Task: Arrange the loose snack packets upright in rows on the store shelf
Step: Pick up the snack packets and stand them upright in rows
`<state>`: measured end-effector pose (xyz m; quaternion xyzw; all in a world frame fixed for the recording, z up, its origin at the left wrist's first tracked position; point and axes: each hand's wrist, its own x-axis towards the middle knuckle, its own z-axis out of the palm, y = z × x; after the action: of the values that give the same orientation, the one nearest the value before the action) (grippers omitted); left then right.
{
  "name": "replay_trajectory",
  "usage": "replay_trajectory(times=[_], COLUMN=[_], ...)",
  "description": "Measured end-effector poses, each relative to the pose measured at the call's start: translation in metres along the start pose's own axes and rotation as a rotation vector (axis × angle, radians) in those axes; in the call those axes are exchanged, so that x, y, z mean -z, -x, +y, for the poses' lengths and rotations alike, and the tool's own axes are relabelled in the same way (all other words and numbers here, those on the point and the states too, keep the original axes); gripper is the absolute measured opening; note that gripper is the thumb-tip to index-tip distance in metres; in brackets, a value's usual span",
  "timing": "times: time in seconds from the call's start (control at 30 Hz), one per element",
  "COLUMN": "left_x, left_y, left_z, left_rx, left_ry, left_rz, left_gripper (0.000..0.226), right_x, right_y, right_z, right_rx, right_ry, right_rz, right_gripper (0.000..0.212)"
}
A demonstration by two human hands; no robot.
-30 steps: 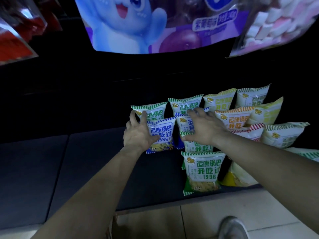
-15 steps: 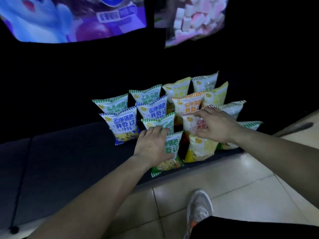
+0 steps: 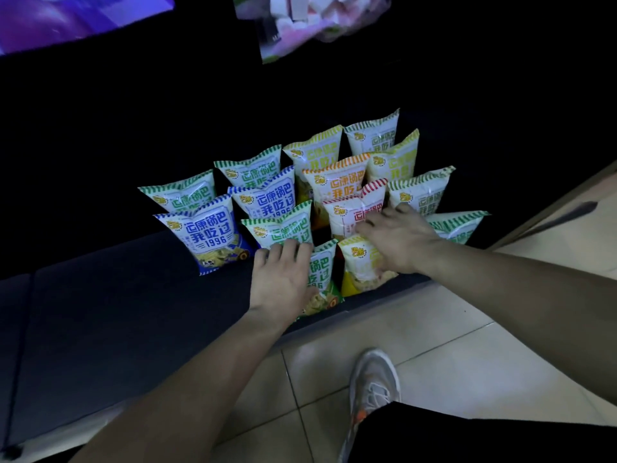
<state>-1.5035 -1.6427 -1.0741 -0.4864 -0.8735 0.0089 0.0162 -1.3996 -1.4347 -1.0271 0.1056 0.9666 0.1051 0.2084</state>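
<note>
snack packets (image 3: 213, 228): glossy plastic film | shelf (image 3: 133, 312): matt dark surface | floor (image 3: 467, 345): smooth glossy tiles

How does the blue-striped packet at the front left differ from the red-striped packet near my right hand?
The blue-striped packet has blue stripes and lettering; the red-striped packet has red. The blue-striped packet stands untouched; the right hand lays its fingers across the red-striped packet. The blue one's front shows whole; the red one's is partly hidden. Both stand upright on the shelf with the same design.
</note>
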Motion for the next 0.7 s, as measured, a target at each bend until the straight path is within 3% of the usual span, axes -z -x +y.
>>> replay_trajectory(times=[0.27,0.57,0.7], left_x=[-0.004,0.002,0.008], left_y=[0.0,0.002,0.002], left_z=[0.003,-0.001,0.002], left_rx=[0.007,0.097,0.118], left_ry=[-0.024,0.005,0.057], left_rz=[0.016,-0.035,-0.032], left_gripper=[0.077,0.096,0.101], right_x=[-0.006,0.001,0.01], right_y=[-0.006,0.011,0.03], right_z=[0.0,0.006,0.029], right_rx=[-0.011,-0.019,-0.068], right_ry=[-0.096,-0.05,-0.172], right_rz=[-0.021,-0.004,-0.001], right_gripper=[0.091,0.1,0.108])
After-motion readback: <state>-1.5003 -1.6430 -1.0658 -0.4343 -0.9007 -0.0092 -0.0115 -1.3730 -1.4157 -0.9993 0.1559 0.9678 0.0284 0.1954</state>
